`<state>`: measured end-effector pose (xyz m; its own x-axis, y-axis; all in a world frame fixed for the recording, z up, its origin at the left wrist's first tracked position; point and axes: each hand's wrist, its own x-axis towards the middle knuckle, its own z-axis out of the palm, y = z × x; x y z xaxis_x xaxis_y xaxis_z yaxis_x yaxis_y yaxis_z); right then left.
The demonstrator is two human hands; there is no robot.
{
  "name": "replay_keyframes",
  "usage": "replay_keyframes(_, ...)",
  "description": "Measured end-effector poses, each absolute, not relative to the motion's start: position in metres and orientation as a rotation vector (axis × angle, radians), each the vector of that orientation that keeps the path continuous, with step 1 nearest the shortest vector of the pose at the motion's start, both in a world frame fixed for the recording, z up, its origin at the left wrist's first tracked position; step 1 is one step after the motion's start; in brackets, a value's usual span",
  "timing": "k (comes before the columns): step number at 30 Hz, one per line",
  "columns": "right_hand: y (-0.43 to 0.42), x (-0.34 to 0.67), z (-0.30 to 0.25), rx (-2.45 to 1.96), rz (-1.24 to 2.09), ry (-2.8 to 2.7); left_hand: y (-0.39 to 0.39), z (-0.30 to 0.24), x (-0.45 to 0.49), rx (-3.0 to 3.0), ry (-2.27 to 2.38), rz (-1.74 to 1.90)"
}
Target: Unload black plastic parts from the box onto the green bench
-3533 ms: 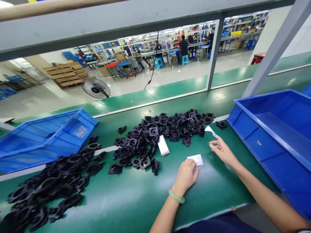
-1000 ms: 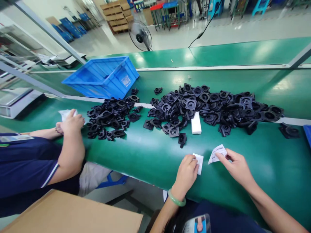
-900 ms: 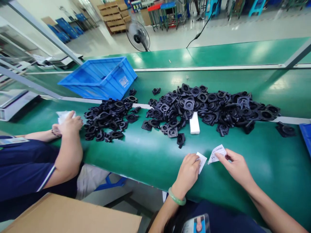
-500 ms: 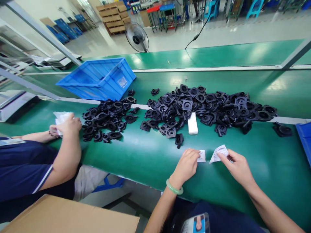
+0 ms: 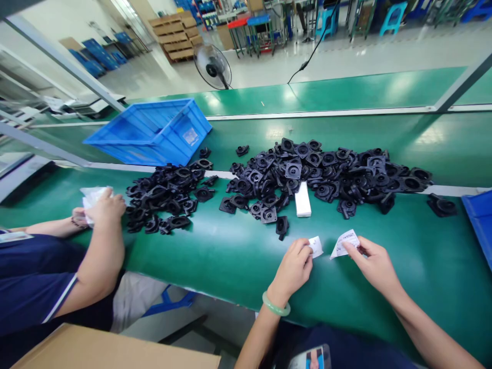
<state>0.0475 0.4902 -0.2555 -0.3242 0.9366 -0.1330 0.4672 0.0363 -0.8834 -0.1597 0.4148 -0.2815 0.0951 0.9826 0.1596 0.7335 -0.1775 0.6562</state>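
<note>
My left hand (image 5: 294,267) rests on the green belt (image 5: 230,251) with its fingers pinched on a small white paper slip (image 5: 315,246). My right hand (image 5: 374,264) pinches a second white printed label (image 5: 344,242) just to the right of it. Both hands are at the near edge of the belt. Beyond them lies a large heap of black plastic parts (image 5: 323,171), with a white block (image 5: 302,200) at its front edge. A single black part (image 5: 282,226) lies closest to my left hand.
A co-worker at the left holds white paper in their hands (image 5: 98,205) beside a smaller heap of black parts (image 5: 169,192). A tilted blue bin (image 5: 149,130) stands behind that heap, another blue bin's edge (image 5: 480,220) at the right. A cardboard box (image 5: 115,353) is bottom left.
My left hand has gathered its paper slip from flat on the belt into a fingertip pinch. The view drifted slightly. The co-worker's hands shifted a little left.
</note>
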Motion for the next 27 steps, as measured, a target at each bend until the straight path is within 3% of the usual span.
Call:
replay_keyframes(4, 0.4906, 0.0461, -0.2525, -1.412, 1.22, -1.823, 0.4152, -0.2783, -0.1631, 1.98, 1.687, 0.935)
replay_keyframes(13, 0.4909, 0.0473, -0.2536, -1.426, 1.213, -1.833, 0.4155, -0.2815, -0.1637, 2.028, 1.865, 0.657)
replay_keyframes(27, 0.4913, 0.0501, -0.2527, -1.429, 1.255, -1.782, 0.4135, -0.2805, -0.1652, 1.979, 1.89, 0.711)
